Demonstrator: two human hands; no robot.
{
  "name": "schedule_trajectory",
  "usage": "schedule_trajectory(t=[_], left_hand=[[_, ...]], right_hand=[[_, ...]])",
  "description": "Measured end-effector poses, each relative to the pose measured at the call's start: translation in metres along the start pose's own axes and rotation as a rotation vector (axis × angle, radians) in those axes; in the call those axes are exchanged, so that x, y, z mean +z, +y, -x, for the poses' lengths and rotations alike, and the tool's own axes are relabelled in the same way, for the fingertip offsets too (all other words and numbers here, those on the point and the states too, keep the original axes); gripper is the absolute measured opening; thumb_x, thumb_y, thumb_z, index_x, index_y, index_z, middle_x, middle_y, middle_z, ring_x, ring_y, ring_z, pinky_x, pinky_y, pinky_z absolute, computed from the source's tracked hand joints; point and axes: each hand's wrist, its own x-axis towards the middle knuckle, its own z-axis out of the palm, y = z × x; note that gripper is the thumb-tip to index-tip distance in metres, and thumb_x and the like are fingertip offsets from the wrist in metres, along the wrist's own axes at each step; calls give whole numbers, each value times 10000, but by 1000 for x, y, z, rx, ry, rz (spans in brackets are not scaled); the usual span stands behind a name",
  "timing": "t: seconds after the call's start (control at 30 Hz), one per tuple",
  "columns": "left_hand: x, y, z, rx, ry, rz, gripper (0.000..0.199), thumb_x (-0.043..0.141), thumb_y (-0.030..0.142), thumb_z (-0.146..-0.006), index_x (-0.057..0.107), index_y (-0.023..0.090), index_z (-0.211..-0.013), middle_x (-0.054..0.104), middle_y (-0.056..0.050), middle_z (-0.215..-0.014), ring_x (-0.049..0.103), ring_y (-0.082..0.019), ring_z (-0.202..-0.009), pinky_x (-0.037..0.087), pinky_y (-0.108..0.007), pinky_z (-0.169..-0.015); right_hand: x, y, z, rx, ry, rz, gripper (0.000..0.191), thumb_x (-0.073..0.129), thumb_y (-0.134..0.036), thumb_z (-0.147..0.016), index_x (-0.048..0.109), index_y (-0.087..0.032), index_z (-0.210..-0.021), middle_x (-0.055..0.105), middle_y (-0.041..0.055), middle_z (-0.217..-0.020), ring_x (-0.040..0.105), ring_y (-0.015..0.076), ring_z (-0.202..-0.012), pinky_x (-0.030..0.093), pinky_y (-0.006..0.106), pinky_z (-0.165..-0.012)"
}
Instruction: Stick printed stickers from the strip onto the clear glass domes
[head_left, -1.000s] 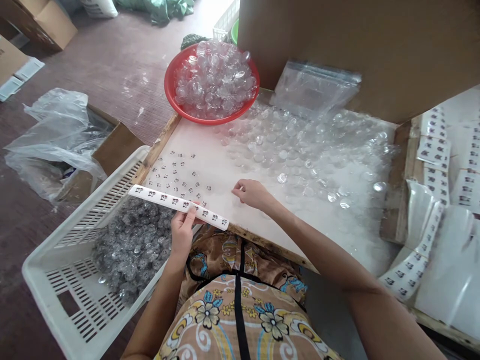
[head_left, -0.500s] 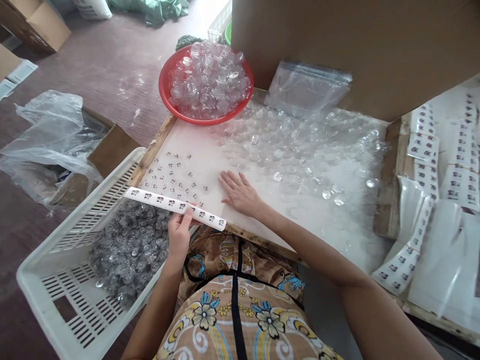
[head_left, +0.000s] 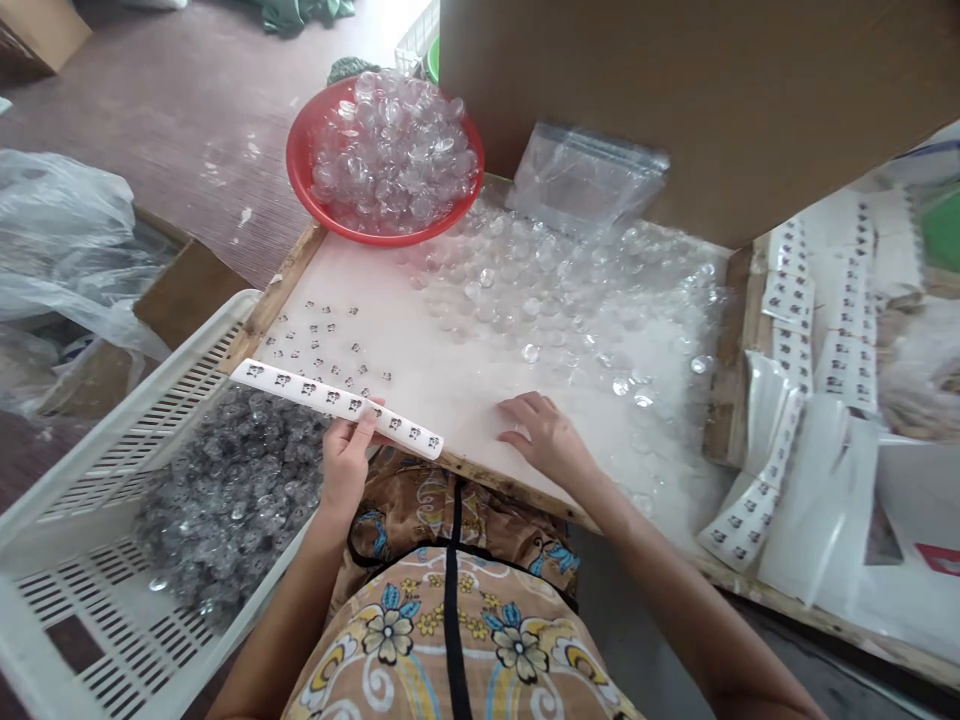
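Note:
A white strip of stickers with a row of small dark printed figures is pinched in my left hand, thumb on top. It lies across the near left corner of the white tabletop. My right hand is low over the tabletop near its front edge, fingers bent and thumb apart; I see nothing held in it. Beyond it, clear round discs are scattered over the table. Several small printed pieces, apparently stickered clear discs, lie at the left.
A red basin heaped with clear discs stands at the table's far left corner. Below the left edge sits a white slotted crate with many printed discs. Bundled sticker strips lie at the right; a large cardboard panel rises behind.
My right hand has drawn back from beside the printed pieces toward the right and the front edge, its fingers now bent. My left hand keeps its hold on the strip. The view has shifted right.

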Motion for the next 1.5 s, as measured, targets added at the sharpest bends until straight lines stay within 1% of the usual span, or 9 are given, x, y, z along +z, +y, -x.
schedule_trajectory(t=[0.37, 0.57, 0.67, 0.87, 1.03, 1.13, 1.23, 1.33, 1.5], left_hand=[[7, 2, 4, -6, -15, -19, 394, 735, 467, -783, 760, 153, -1019, 714, -52, -827, 664, -184, -699, 599, -282, -597], [10, 1, 3, 2, -26, -39, 387, 732, 466, -787, 765, 146, -1001, 716, -61, -820, 663, -190, -691, 598, -284, -583], [13, 0, 2, -14, -45, -32, 395, 734, 467, -783, 765, 145, -1009, 723, -68, -817, 671, -202, -702, 600, -295, -599], [25, 0, 8, 4, -96, -66, 355, 701, 452, -818, 773, 156, -999, 721, -57, -824, 664, -194, -712, 602, -286, -609], [26, -1, 11, -7, -159, -71, 349, 655, 430, -872, 746, 160, -1072, 732, -63, -919, 692, -214, -791, 620, -327, -694], [20, 0, 11, 121, -203, -79, 296, 608, 386, -918, 738, 181, -1086, 726, -71, -1003, 702, -217, -832, 617, -349, -743], [12, 2, 13, 431, -326, -210, 229, 596, 320, -935, 758, 235, -1072, 712, -85, -1095, 684, -244, -997, 576, -380, -893], [6, 1, 18, 665, -508, -363, 271, 632, 271, -914, 740, 294, -1162, 657, -98, -1258, 627, -276, -1162, 536, -370, -973], [8, -4, 26, 731, -479, -419, 305, 645, 290, -909, 716, 345, -1200, 644, -83, -1282, 629, -272, -1159, 554, -351, -923]], right_hand=[[23, -13, -16, -22, 40, -75, 183, 589, -197, -895, 575, -196, -1078, 596, 115, -1021, 583, 259, -950, 532, 403, -828], [15, 0, -28, 52, 188, -30, 178, 510, -241, -954, 600, -197, -1101, 640, 142, -1100, 605, 278, -1038, 517, 436, -885], [12, 6, -30, 58, 175, 2, 224, 455, -179, -948, 623, -190, -1097, 666, 143, -1143, 603, 284, -1063, 501, 467, -914], [6, -21, -29, 92, 188, -197, 214, 485, -222, -946, 643, -199, -1089, 673, 126, -1123, 609, 255, -1063, 524, 415, -876], [-4, -59, -30, 90, -63, -479, 239, 607, -284, -906, 629, -220, -1135, 688, 73, -1088, 650, 195, -939, 539, 332, -801], [1, -69, -29, 54, -146, -514, 253, 665, -217, -850, 631, -224, -1101, 696, 44, -1022, 651, 185, -898, 531, 318, -787], [9, -67, -29, 27, 19, -533, 152, 621, -172, -870, 631, -225, -1013, 682, 36, -950, 646, 167, -820, 529, 297, -738], [14, -59, -31, -71, 186, -530, 164, 577, -116, -876, 606, -236, -984, 681, 48, -999, 649, 185, -940, 525, 319, -811], [13, -50, -35, -107, 221, -520, 200, 586, -85, -859, 589, -238, -987, 690, 52, -1035, 643, 183, -989, 520, 324, -835]])
